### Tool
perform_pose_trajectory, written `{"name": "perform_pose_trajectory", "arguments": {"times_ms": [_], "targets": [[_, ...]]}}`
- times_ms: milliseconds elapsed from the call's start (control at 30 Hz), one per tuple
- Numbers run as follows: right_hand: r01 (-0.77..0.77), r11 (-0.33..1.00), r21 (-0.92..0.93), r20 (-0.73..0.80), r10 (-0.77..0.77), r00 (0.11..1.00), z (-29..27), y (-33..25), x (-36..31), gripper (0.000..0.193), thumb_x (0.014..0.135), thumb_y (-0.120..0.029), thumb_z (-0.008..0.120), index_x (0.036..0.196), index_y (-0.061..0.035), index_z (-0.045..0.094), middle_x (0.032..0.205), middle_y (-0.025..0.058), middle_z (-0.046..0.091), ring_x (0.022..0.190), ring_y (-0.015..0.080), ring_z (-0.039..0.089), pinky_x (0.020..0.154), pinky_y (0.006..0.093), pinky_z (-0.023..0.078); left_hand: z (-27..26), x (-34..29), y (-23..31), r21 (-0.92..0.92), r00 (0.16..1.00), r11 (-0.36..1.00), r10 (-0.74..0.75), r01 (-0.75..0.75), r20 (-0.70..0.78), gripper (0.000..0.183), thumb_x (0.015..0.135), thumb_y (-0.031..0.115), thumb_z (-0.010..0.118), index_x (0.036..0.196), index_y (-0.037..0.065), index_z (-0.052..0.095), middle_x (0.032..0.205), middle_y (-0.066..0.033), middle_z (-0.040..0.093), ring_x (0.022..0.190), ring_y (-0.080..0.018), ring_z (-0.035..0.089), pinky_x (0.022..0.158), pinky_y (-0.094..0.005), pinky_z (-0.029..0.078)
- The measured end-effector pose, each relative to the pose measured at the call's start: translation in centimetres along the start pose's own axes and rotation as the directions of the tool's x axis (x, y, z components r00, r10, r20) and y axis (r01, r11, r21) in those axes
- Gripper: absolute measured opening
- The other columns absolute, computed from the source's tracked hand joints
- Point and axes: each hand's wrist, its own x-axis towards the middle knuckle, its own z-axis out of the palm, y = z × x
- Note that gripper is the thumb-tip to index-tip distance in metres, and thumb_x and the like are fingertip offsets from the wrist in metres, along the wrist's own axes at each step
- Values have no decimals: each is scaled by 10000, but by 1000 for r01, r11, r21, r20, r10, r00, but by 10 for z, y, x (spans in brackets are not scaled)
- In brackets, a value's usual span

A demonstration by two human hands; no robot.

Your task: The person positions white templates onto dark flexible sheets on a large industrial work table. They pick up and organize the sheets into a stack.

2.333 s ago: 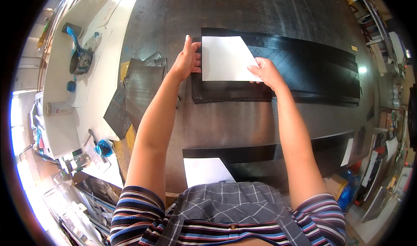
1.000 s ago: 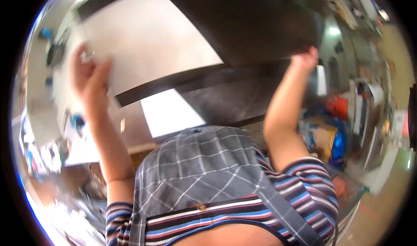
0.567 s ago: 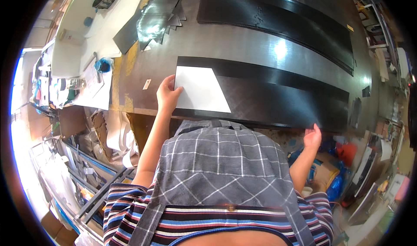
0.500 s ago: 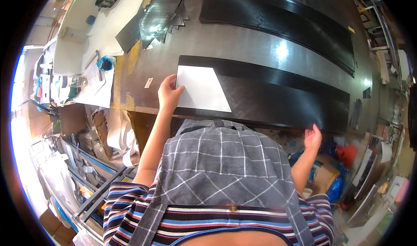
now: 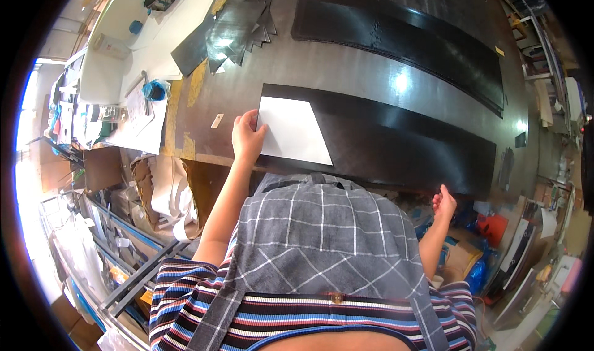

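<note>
A long black sheet (image 5: 396,147) lies along the table's near edge. On its left end rests a white four-sided piece (image 5: 294,131) with a slanted right side. My left hand (image 5: 247,137) is closed at the left end of both, thumb on the white piece and fingers at the sheet's edge. Close to the sheet's near right edge is my right hand (image 5: 443,203), fingers curled in and thumb up by the edge. What it holds, if anything, I cannot make out.
Farther back lies a stack of long black sheets (image 5: 396,35). A fanned pile of dark pieces (image 5: 235,32) is at the far left. White paper (image 5: 139,125) with a blue-wrapped container (image 5: 154,91) sits left. Below the table's left edge stands a carton (image 5: 167,196) with white strips.
My right hand's fingers have curled in from a straighter pose. My left hand keeps its hold at the left end. The whole view has shifted slightly.
</note>
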Motion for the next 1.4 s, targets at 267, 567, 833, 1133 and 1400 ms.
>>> {"name": "perform_pose_trajectory", "arguments": {"times_ms": [267,567,833,1133,1400], "targets": [[139,967,-213,-12,-144,989,-13,14,17,399,832,-392,678,664,-67,519,563,57,563,425,118,504,362,235,351,1,-6,6,6,999,1000,-23,22,36,429,695,116,726,1098,94,584,951,-83,556,860,-225,587,772,-338,493],[17,980,-197,-89,-35,995,-6,2,-5,463,890,-473,575,705,-54,510,565,63,554,408,138,510,345,254,365,-44,172,15,42,998,999,22,-20,-56,410,696,252,703,1051,66,617,927,-124,657,890,-268,635,786,-385,502],[263,911,-317,76,-252,965,37,-44,-43,379,935,-336,544,708,-34,523,571,68,589,426,125,531,394,250,402,-38,371,25,334,740,724,664,-603,-105,396,761,258,640,1104,63,605,1031,-171,641,954,-326,616,793,-404,493],[312,893,-324,179,-266,947,51,-43,-65,274,916,-233,583,747,-19,553,612,69,619,469,120,571,423,249,433,-20,408,74,636,696,344,551,-691,460,128,772,151,600,809,57,679,852,-124,662,820,-276,643,690,-396,501],[558,776,-295,306,-476,825,93,-109,-90,186,870,-154,629,780,-3,568,652,69,619,558,123,574,537,264,461,-87,375,122,560,650,330,425,-760,630,204,776,215,635,883,42,658,822,-120,648,722,-269,611,727,-400,504]]}}
